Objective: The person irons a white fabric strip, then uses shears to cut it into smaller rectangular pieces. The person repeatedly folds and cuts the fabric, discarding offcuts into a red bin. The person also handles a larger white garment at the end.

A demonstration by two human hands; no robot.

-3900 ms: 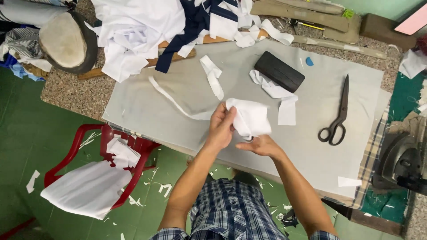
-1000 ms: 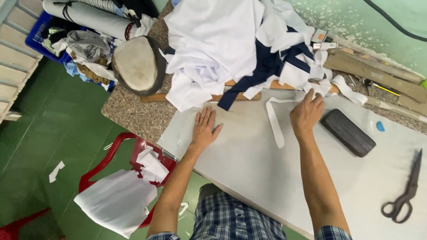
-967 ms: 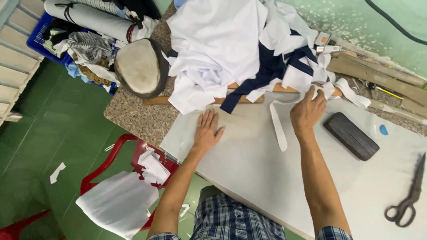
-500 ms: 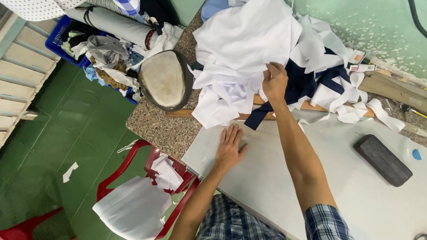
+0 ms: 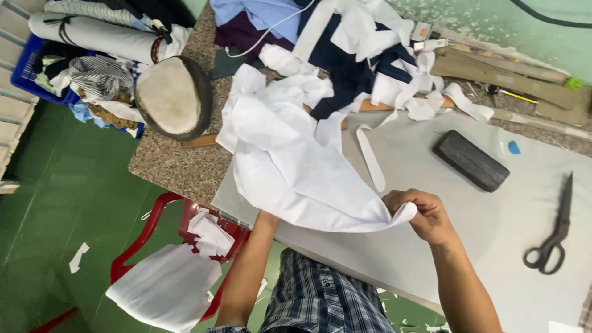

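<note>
A large piece of white cloth (image 5: 290,166) is seen lifted over the near edge of the grey-covered table (image 5: 468,240), draped in loose folds. One corner is pinched between thumb and fingers of the right hand (image 5: 422,213). The left hand is hidden under the cloth; only the forearm shows, so its grip cannot be told.

Handling, judged: the cloth is taken to be light, thin and limp; it sags between held points and would slide easily on the smooth table cover. It is best held at corners or hemmed edges, with two points spread apart.

Surface: the table cover is flat and pale. A dark rectangular block (image 5: 472,160) and black scissors (image 5: 552,234) lie on it, well apart from the cloth. A heap of white and navy fabric pieces (image 5: 370,68) lies at the far edge.

Room: a green floor (image 5: 68,203) with paper scraps is noted, also a red plastic chair (image 5: 179,246) bearing white cloth.
</note>
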